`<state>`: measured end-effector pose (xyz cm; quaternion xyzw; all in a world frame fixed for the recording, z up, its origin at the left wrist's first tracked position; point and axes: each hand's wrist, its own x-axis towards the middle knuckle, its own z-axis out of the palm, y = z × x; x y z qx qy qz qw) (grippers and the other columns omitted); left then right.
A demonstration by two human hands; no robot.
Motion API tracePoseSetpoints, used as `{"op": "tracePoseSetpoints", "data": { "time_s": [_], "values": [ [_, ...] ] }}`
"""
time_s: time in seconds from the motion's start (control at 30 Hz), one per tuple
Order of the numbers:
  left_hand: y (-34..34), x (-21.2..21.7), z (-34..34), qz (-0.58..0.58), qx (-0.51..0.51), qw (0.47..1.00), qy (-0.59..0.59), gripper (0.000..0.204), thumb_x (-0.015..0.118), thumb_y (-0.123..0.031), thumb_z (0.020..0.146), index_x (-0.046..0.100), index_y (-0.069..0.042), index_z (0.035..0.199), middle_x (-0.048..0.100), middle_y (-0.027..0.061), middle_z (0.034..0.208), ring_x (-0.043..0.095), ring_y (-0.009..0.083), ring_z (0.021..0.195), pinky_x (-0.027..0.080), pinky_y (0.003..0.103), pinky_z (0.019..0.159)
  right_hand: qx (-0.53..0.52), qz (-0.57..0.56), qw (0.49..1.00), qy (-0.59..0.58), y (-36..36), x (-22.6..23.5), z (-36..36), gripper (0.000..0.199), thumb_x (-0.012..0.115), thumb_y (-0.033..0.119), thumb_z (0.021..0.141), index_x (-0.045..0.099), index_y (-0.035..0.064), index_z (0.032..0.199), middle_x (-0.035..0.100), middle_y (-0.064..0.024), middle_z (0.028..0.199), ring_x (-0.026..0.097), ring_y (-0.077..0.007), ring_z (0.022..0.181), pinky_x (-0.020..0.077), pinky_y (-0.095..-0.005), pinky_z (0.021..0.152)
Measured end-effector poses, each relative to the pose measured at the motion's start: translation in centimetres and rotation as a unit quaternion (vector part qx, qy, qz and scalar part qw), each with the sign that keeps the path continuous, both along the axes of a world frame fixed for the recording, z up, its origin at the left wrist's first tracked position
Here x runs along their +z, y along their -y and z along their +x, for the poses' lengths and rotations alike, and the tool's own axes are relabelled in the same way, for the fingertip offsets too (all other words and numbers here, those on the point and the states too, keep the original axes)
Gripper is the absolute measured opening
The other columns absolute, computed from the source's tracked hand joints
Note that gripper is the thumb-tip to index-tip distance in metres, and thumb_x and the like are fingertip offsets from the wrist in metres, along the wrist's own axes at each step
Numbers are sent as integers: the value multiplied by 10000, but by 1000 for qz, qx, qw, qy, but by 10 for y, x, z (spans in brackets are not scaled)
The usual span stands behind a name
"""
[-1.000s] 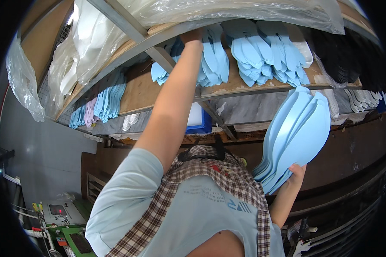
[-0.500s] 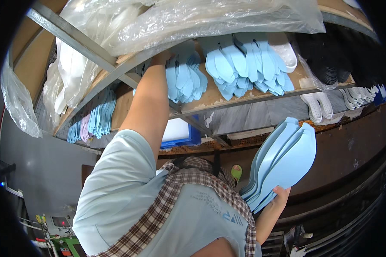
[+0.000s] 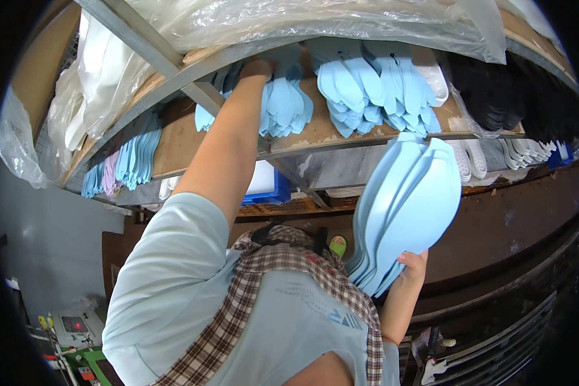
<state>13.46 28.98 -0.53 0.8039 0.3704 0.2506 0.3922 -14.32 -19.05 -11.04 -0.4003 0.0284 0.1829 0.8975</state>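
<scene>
My right hand [image 3: 415, 263] grips the narrow ends of a fanned stack of light blue insoles [image 3: 418, 199], thumb on the top one; the stack stands upright and tilts a little to the right. My left arm stretches up to the shelf. My left hand [image 3: 257, 68] is among the hanging blue insoles [image 3: 284, 106] under the upper board, its fingers hidden in shadow. Another cluster of blue insoles [image 3: 373, 90] hangs over the shelf edge to its right.
Clear plastic bags [image 3: 341, 22] lie on the upper shelf. Black insoles [image 3: 489, 90] fill the shelf's right side. Below are white soles [image 3: 473, 159] and a blue crate [image 3: 280, 188]. A slanted metal post [image 3: 135, 35] rises at left. Metal rails [image 3: 514, 347] stand at lower right.
My right hand has raised the insole stack slightly and brought it left, nearer the shelf. My left hand stays up among the shelf's insoles. The view has shifted a little.
</scene>
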Motion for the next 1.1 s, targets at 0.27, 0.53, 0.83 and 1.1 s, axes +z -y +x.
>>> {"op": "tracePoseSetpoints", "data": {
  "time_s": [0.27, 0.53, 0.83, 1.1],
  "values": [
    [3, -21, -2, 82, 89, 979, -162, 502, 573, -254, 804, 447, -48, 1244, 458, 146, 1266, 416, 284, 1193, 373, 361, 939, 45, -1, 998, 40, -31, 16, 12, 672, 696, 39, 495, 493, -64, 1127, 587, -130, 1000, 571, -224, 913, 455, -319, 784],
    [73, 17, -76, 411, -73, 906, 73, 511, 511, -385, 822, 518, -4, 1161, 521, 261, 1129, 469, 394, 1084, 380, 451, 899, 86, -69, 990, 83, -91, 78, 50, 683, 687, 56, 548, 443, -83, 1170, 574, -161, 1020, 573, -242, 931, 467, -348, 797],
    [77, 46, -323, 213, -409, 844, 275, 308, 600, -116, 803, 541, -24, 1091, 537, 135, 1147, 491, 317, 1079, 384, 405, 917, 179, -131, 963, 155, -219, 147, 126, 466, 637, 63, 690, 484, -81, 1106, 603, -161, 956, 623, -250, 817, 522, -328, 701],
    [30, -5, -403, 31, -309, 949, 56, 379, 619, -112, 807, 500, -20, 1155, 552, 143, 1122, 537, 292, 1025, 443, 352, 839, 201, 124, 966, 102, -354, 120, 253, 318, 584, 163, 830, 559, -32, 1080, 602, -129, 1026, 585, -207, 899, 482, -342, 776]
  ]
}}
